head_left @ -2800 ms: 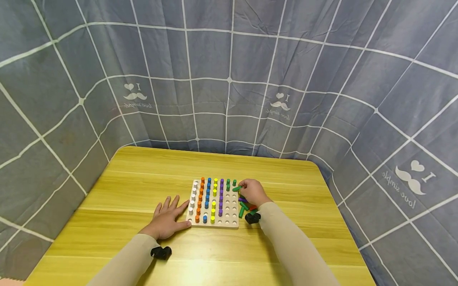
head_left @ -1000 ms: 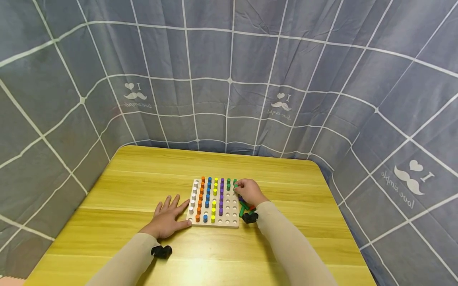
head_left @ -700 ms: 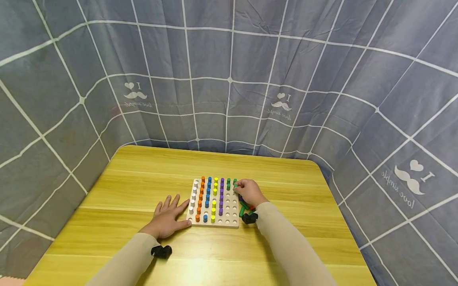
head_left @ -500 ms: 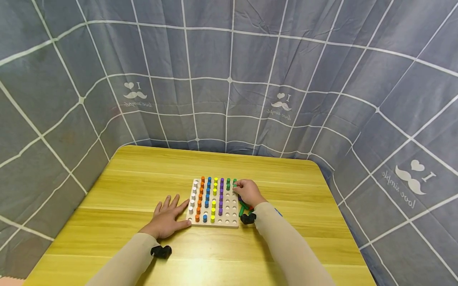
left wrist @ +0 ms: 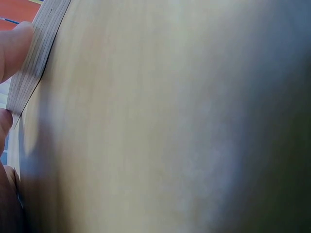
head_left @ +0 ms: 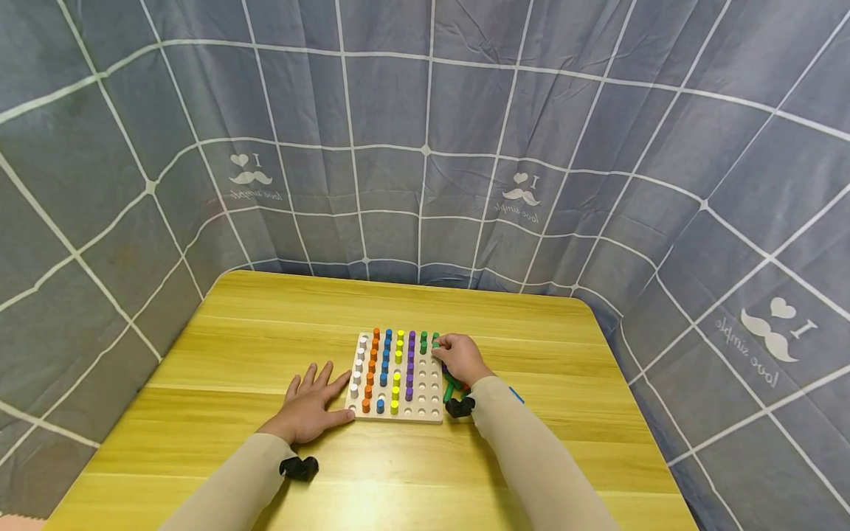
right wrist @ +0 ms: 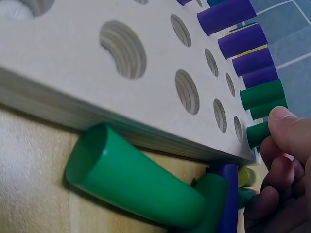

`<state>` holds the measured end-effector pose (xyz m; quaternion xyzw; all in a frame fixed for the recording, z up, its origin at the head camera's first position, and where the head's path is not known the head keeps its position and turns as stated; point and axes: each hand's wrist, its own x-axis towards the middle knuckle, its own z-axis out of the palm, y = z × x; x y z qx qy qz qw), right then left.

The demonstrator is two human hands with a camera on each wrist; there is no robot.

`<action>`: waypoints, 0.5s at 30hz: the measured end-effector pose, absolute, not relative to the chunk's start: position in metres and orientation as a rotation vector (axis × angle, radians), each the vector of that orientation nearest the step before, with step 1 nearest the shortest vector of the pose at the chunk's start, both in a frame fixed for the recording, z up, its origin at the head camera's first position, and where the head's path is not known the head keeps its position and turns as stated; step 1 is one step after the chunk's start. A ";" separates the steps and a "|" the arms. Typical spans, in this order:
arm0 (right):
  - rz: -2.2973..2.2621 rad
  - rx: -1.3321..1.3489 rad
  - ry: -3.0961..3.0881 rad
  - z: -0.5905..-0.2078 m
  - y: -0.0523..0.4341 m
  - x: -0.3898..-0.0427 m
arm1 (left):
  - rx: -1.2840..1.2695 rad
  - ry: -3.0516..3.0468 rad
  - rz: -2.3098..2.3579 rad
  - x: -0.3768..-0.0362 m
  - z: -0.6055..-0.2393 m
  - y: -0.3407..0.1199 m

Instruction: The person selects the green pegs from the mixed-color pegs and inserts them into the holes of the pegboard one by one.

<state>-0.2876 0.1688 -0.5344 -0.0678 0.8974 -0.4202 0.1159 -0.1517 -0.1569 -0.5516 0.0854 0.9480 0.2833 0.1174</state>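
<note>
We see a pale wooden pegboard with rows of round holes (head_left: 398, 402) lying flat on the yellow wood-grain table (head_left: 232, 354), near its middle. Coloured wooden pegs stand in columns: white, orange, blue, yellow, purple, then green at the right.

Left hand (head_left: 312, 402): palm down on the table, fingers straight and spread, released, grasping nothing. Its fingertips (left wrist: 12, 43) touch the board's left edge; the left wrist view is otherwise filled with blurred table surface.

Right hand (head_left: 460, 358): at the board's far right corner, fingers curled, thumb and fingertip (right wrist: 291, 131) pinching a short green cylindrical peg (right wrist: 257, 134) that sits in the outermost column, last in line after two other green pegs (right wrist: 262, 94).

Just beside the board's right edge, under the right wrist, lies a small heap of loose pegs. In the right wrist view a green peg on its side (right wrist: 131, 184) touches the board's edge, with a dark blue one (right wrist: 228, 194) behind it.

Grey gridded cloth (head_left: 425, 147) encloses the table.
</note>
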 end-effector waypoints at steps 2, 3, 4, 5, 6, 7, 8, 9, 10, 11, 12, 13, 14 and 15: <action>-1.231 -0.190 2.625 -0.535 0.169 -0.288 | 0.249 2.774 0.828 -0.152 -0.552 -0.157; -1.230 -0.187 2.621 -0.535 0.169 -0.288 | 0.249 2.773 0.826 -0.152 -0.552 -0.157; -1.227 -0.183 2.621 -0.535 0.169 -0.288 | 0.248 2.774 0.824 -0.152 -0.552 -0.157; -1.224 -0.183 2.621 -0.535 0.169 -0.288 | 0.248 2.773 0.825 -0.152 -0.552 -0.157; -1.221 -0.183 2.623 -0.535 0.170 -0.288 | 0.247 2.774 0.825 -0.152 -0.552 -0.157; -1.218 -0.184 2.626 -0.535 0.170 -0.287 | 0.247 2.772 0.826 -0.152 -0.552 -0.157; -1.217 -0.184 2.628 -0.535 0.170 -0.287 | 0.245 2.772 0.825 -0.152 -0.552 -0.157; -1.219 -0.182 2.627 -0.535 0.170 -0.287 | 0.243 2.771 0.826 -0.152 -0.552 -0.157; -1.220 -0.183 2.629 -0.534 0.170 -0.287 | 0.242 2.770 0.828 -0.152 -0.551 -0.156; -1.222 -0.187 2.631 -0.534 0.170 -0.287 | 0.242 2.768 0.829 -0.151 -0.551 -0.156; -1.225 -0.188 2.631 -0.534 0.170 -0.287 | 0.241 2.768 0.829 -0.151 -0.550 -0.156; -1.227 -0.188 2.631 -0.533 0.170 -0.287 | 0.242 2.768 0.830 -0.151 -0.550 -0.156; -1.229 -0.187 2.630 -0.533 0.169 -0.286 | 0.242 2.768 0.830 -0.151 -0.550 -0.156; -1.229 -0.191 2.632 -0.533 0.169 -0.286 | 0.241 2.768 0.830 -0.151 -0.549 -0.156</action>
